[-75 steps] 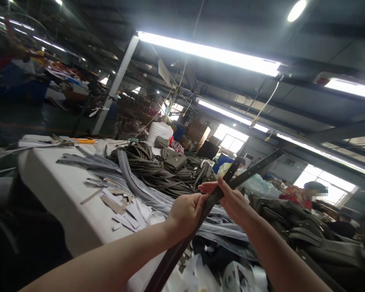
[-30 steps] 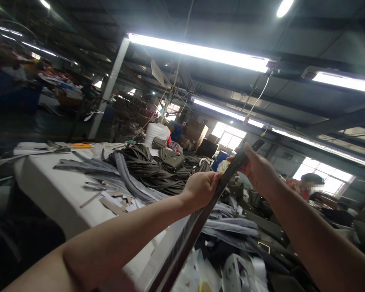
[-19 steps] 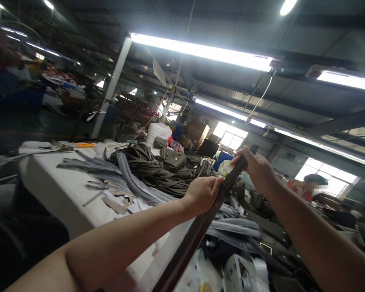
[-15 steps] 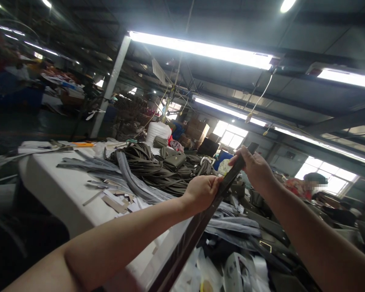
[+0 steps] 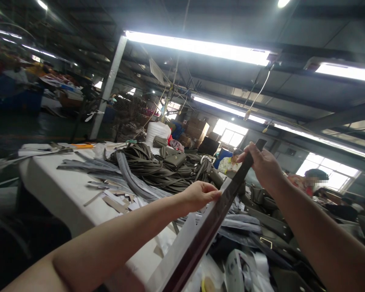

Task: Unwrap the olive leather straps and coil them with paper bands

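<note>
A long dark strip (image 5: 207, 227) slants from the bottom of the view up to the right. Near its upper end my right hand (image 5: 261, 160) pinches it between thumb and fingers. My left hand (image 5: 203, 195) is closed on a pale, translucent film (image 5: 182, 243) along the strip's left edge. Behind my left hand lies a heap of dark olive straps (image 5: 149, 170), with a small olive pouch (image 5: 174, 160) on it. Grey bundled strips (image 5: 134, 184) curve beside the heap.
The white table (image 5: 61, 182) carries paper scraps (image 5: 115, 202) and an orange tool (image 5: 82, 146). A metal post (image 5: 108, 89) rises behind it. More olive pieces (image 5: 270, 223) lie at right. Two people (image 5: 229, 163) are farther back.
The strip's upper end and my right hand have moved slightly right and up. My left hand now holds pale film, drawn away from the strip, which shows wider along its left side.
</note>
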Demonstrator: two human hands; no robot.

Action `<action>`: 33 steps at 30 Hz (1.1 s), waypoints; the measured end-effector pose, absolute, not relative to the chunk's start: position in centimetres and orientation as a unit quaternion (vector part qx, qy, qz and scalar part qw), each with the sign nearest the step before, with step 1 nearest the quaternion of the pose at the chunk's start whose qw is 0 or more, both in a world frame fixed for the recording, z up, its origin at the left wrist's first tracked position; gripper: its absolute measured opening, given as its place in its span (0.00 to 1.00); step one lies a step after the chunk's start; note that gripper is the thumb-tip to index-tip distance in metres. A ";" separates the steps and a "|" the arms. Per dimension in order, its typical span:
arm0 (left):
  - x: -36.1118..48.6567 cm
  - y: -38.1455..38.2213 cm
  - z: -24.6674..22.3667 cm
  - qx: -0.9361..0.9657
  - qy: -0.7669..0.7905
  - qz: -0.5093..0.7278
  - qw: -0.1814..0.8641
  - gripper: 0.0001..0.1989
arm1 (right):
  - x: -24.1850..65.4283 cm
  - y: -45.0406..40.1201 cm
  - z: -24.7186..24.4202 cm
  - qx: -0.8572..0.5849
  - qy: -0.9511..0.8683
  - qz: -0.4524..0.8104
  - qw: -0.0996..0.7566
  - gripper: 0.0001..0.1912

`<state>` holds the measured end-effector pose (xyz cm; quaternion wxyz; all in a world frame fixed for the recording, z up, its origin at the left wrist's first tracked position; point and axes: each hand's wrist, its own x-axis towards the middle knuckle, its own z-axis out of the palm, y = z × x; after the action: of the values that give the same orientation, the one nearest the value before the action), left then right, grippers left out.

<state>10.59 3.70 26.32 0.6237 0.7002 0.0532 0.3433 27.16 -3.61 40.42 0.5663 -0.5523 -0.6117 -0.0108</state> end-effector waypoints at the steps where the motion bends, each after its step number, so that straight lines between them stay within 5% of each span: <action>1: 10.6 3.5 26.4 0.704 0.055 0.359 0.611 0.25 | 27.1 -3.7 40.5 -0.557 -0.610 -0.014 0.563 0.24; 15: 10.9 2.3 32.2 0.732 0.128 0.592 0.313 0.16 | 21.9 -3.7 41.9 -0.530 -0.643 0.013 0.552 0.23; 20: 10.5 1.6 31.8 0.729 0.162 0.608 0.269 0.15 | 22.4 -3.3 42.6 -0.488 -0.607 -0.071 0.623 0.29; 24: 10.2 1.6 31.9 0.729 0.173 0.607 0.265 0.15 | 22.2 -3.5 42.0 -0.500 -0.633 -0.150 0.572 0.17; 27: 10.1 1.8 32.0 0.728 0.182 0.605 0.265 0.15 | 21.5 -3.7 41.1 -0.530 -0.645 -0.175 0.523 0.17; 33: 9.8 2.5 31.7 0.727 0.192 0.605 0.263 0.15 | 21.5 -3.5 40.3 -0.512 -0.658 0.010 0.552 0.28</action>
<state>9.78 2.54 31.67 0.2626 0.7271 0.1920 0.6046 21.53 -3.52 40.28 0.5519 -0.5118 -0.6583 0.0100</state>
